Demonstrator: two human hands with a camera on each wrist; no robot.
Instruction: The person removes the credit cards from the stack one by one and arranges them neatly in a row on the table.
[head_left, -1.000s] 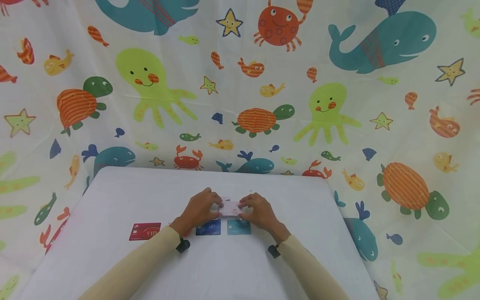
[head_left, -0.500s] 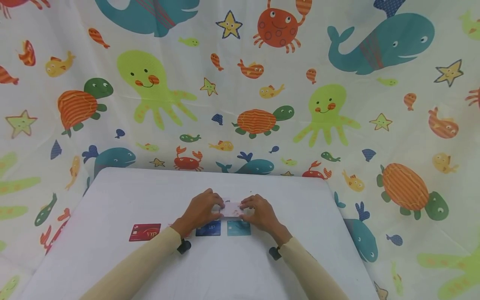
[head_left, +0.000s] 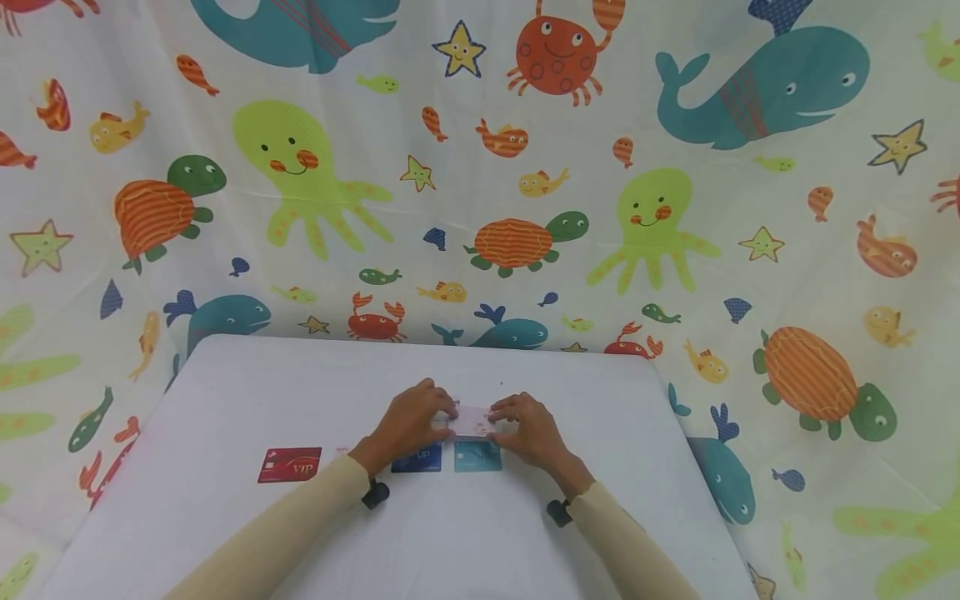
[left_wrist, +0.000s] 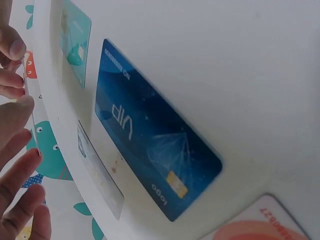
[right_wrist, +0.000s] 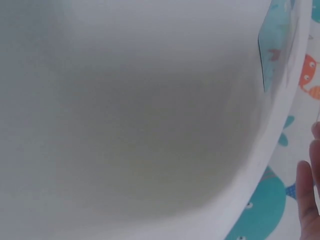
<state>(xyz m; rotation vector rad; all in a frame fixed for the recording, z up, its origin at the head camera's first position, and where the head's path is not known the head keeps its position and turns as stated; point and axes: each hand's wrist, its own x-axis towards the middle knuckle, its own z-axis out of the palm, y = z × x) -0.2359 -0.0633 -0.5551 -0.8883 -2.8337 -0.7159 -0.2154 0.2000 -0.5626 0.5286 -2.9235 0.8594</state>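
Observation:
Both hands hold a small white card with pink marks (head_left: 471, 421) just above the white table (head_left: 247, 392), at its middle. My left hand (head_left: 420, 417) pinches the card's left end and my right hand (head_left: 525, 427) its right end. In the left wrist view the card shows only as a thin edge (left_wrist: 29, 107) between the fingertips (left_wrist: 12, 47). Below the hands lie a blue VIP card (head_left: 418, 458), also seen close up (left_wrist: 155, 145), and a teal card (head_left: 477, 456) (left_wrist: 75, 37). The right wrist view shows bare table (right_wrist: 125, 115), the teal card's edge (right_wrist: 274, 50) and one finger (right_wrist: 306, 200).
A red VIP card (head_left: 289, 464) lies to the left, and a pale card (head_left: 341, 452) (left_wrist: 262, 222) beside it is partly hidden by my left wrist. Another whitish card (left_wrist: 100, 177) lies beyond the blue one. A sea-animal cloth (head_left: 480, 167) hangs behind and around the table.
Both hands and the card between them have shifted slightly to the right and towards me. The cards on the table have not moved.

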